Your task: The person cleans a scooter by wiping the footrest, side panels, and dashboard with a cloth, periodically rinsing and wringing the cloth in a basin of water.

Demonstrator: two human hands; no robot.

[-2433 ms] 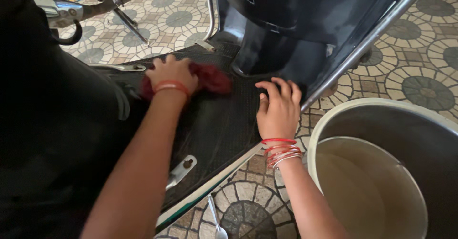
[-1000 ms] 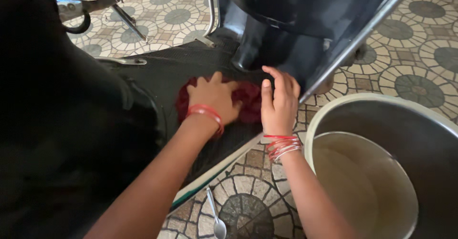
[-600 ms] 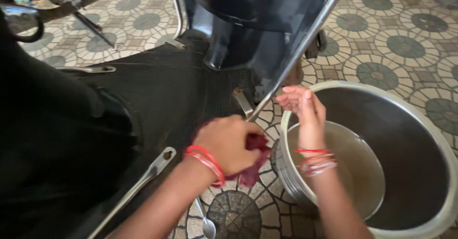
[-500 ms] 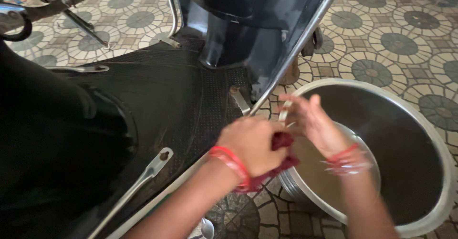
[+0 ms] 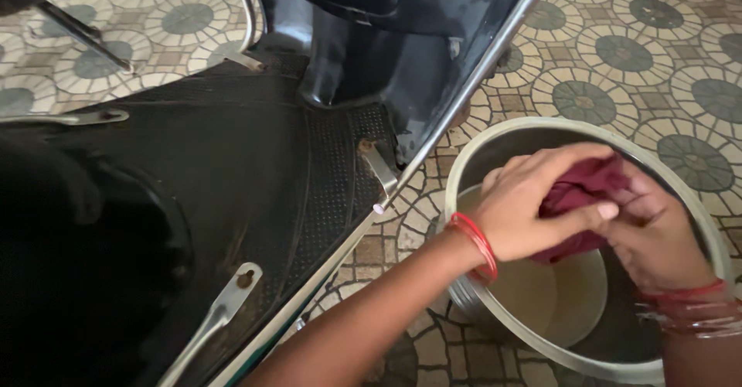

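**Both hands on maroon cloth, over steel pot**

Left hand (image 5: 533,201) fingers (image 5: 572,155) wrapped over top of maroon cloth (image 5: 580,194), thumb pressed along its lower edge. Right hand (image 5: 657,236) fingers clamped on same cloth from opposite side. Cloth bunched between both palms, held above murky water (image 5: 553,298) inside round steel pot (image 5: 464,174). Red bangles on both wrists. Pot standing on patterned tile floor (image 5: 626,54), just beside black scooter footboard (image 5: 255,178) with textured rubber mat and chrome edge trim (image 5: 464,93).
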